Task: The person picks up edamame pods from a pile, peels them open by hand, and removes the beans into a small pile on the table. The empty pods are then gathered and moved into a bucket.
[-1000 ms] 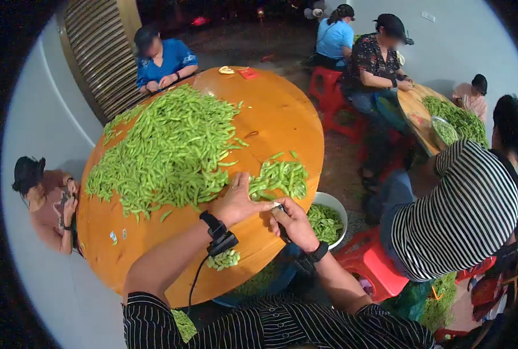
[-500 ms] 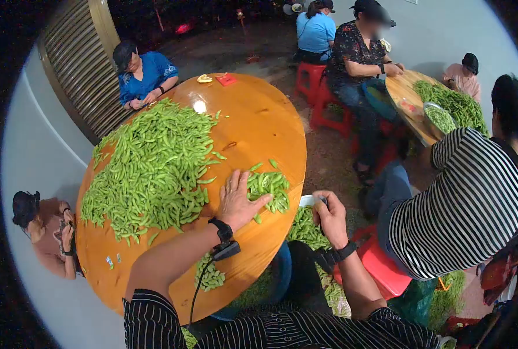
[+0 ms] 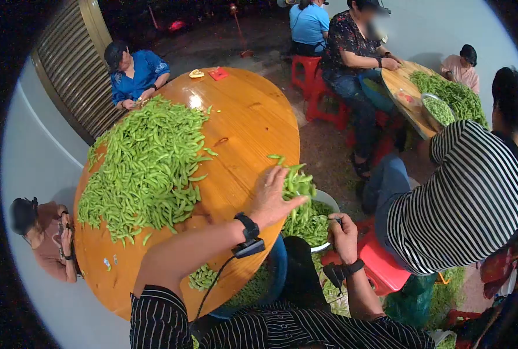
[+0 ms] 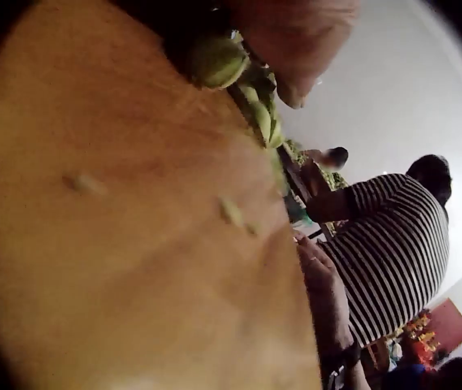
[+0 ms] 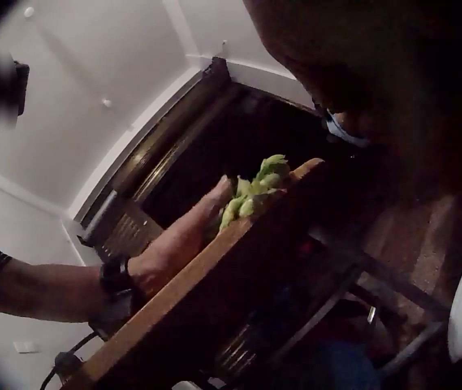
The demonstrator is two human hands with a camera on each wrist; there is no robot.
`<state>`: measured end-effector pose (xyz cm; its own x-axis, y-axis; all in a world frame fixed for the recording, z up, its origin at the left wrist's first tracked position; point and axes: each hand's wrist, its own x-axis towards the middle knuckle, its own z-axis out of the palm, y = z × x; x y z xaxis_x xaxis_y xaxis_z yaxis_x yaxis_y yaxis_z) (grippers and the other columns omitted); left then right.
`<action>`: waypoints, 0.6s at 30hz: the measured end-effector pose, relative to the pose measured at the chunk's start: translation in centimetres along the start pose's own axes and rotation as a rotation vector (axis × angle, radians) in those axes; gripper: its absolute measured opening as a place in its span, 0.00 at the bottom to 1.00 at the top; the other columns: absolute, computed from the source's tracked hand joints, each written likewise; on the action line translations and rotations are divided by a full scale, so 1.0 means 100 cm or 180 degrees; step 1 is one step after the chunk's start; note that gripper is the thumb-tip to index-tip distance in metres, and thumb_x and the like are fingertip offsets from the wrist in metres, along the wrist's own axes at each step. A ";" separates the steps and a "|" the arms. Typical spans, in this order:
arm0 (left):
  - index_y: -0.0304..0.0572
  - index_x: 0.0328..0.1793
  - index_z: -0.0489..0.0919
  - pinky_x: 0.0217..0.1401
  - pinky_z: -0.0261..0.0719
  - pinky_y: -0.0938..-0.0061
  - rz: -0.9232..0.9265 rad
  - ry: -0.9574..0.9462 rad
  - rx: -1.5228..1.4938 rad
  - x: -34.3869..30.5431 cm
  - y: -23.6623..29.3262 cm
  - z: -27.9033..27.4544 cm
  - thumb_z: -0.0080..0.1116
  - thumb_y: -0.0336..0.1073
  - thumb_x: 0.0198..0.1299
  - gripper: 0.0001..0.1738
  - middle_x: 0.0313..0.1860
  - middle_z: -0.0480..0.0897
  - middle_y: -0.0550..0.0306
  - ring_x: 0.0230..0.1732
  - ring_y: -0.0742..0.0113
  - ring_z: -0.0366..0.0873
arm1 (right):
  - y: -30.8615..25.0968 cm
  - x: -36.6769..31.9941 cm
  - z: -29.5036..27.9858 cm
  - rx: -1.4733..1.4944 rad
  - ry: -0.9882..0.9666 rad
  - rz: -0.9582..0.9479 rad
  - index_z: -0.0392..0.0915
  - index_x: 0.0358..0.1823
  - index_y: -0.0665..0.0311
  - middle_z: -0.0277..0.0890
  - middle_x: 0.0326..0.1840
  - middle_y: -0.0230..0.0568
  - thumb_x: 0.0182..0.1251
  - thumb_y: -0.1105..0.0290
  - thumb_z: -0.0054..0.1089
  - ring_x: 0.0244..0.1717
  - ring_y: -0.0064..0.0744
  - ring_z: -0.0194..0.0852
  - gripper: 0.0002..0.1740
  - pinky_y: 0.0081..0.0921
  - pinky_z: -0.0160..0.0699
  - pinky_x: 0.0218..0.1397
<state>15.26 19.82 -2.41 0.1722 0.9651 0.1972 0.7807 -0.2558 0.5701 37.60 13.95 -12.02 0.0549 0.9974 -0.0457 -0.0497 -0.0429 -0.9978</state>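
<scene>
At the right edge of the round table (image 3: 244, 122), the left hand (image 3: 272, 200) pushes a small heap of green pods (image 3: 298, 183) with its fingers spread behind them. Some of these pods (image 5: 251, 193) overlap the table's rim in the right wrist view. Under that edge stands a white basin (image 3: 327, 200) holding more pods (image 3: 308, 224). The right hand (image 3: 344, 237) hangs to the right of the basin, its fingers curled round a small dark object (image 3: 339, 221). A large pile of pods (image 3: 148, 168) covers the table's left part.
Several people sit around, one in a striped shirt (image 3: 457, 198) at the right beside a red stool (image 3: 384, 264). A second table (image 3: 396, 87) bears pods and a bowl. A blue tub (image 3: 279, 273) stands under the near edge, below a small shelled-looking heap (image 3: 202, 278).
The left hand has swept the small pod heap rightward to the table edge. The right hand has separated from the left and moved right and down.
</scene>
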 end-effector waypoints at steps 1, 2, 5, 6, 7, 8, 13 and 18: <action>0.34 0.72 0.58 0.76 0.51 0.59 0.0116 -0.0005 -0.0118 0.002 0.004 0.008 0.65 0.56 0.53 0.48 0.73 0.56 0.38 0.74 0.44 0.54 | 0.000 -0.001 -0.002 -0.0124 0.0063 -0.0002 0.76 0.45 0.63 0.70 0.24 0.27 0.68 0.77 0.49 0.21 0.15 0.65 0.09 0.17 0.65 0.24; 0.34 0.72 0.58 0.76 0.51 0.59 0.0117 -0.0007 -0.0123 0.003 0.008 0.013 0.65 0.56 0.53 0.48 0.73 0.56 0.38 0.74 0.44 0.54 | 0.001 -0.003 -0.004 -0.0246 0.0126 -0.0004 0.76 0.45 0.63 0.70 0.24 0.27 0.68 0.77 0.49 0.22 0.15 0.65 0.08 0.17 0.65 0.24; 0.38 0.75 0.53 0.76 0.51 0.56 0.0582 -0.0373 -0.0945 0.007 0.013 0.022 0.62 0.58 0.55 0.49 0.76 0.52 0.39 0.76 0.43 0.49 | 0.003 -0.009 -0.009 -0.0108 0.0184 0.0163 0.76 0.44 0.64 0.71 0.26 0.28 0.68 0.77 0.49 0.24 0.15 0.66 0.08 0.18 0.66 0.27; 0.38 0.75 0.53 0.76 0.51 0.56 0.0578 -0.0374 -0.0949 0.009 0.014 0.022 0.62 0.58 0.55 0.49 0.76 0.52 0.39 0.76 0.43 0.49 | 0.006 -0.010 -0.011 -0.0112 0.0183 0.0167 0.76 0.44 0.64 0.71 0.26 0.28 0.68 0.77 0.49 0.24 0.15 0.66 0.08 0.18 0.66 0.27; 0.37 0.74 0.54 0.76 0.51 0.57 0.0659 -0.0322 -0.0868 0.011 0.014 0.021 0.63 0.56 0.55 0.49 0.75 0.53 0.37 0.76 0.43 0.51 | 0.011 -0.011 -0.013 -0.0112 0.0205 0.0067 0.75 0.44 0.65 0.71 0.25 0.27 0.68 0.77 0.48 0.21 0.15 0.65 0.07 0.17 0.64 0.24; 0.36 0.74 0.56 0.76 0.51 0.58 0.0741 -0.0269 -0.0786 0.015 0.014 0.020 0.63 0.55 0.56 0.48 0.74 0.55 0.36 0.75 0.43 0.52 | 0.017 -0.011 -0.015 -0.0112 0.0229 -0.0034 0.74 0.45 0.65 0.70 0.24 0.27 0.68 0.76 0.48 0.19 0.15 0.64 0.07 0.15 0.61 0.20; 0.36 0.74 0.57 0.76 0.51 0.57 -0.0091 0.0080 0.0365 0.045 -0.005 -0.001 0.56 0.62 0.57 0.48 0.75 0.55 0.36 0.75 0.41 0.51 | 0.031 -0.021 -0.029 -0.0378 0.0364 -0.0107 0.75 0.44 0.66 0.73 0.28 0.28 0.67 0.77 0.49 0.26 0.17 0.67 0.07 0.17 0.66 0.29; 0.34 0.73 0.58 0.75 0.50 0.52 -0.0131 -0.0369 0.0919 0.045 -0.016 0.005 0.53 0.65 0.58 0.49 0.75 0.53 0.33 0.75 0.38 0.51 | 0.042 -0.028 -0.037 -0.0658 0.0320 0.0021 0.76 0.43 0.67 0.76 0.36 0.31 0.66 0.79 0.50 0.34 0.21 0.71 0.08 0.20 0.71 0.39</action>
<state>15.10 24.55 -2.83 0.1912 0.9785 0.0770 0.9239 -0.2059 0.3225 40.93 10.77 -16.22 0.1549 0.9868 -0.0463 0.1543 -0.0704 -0.9855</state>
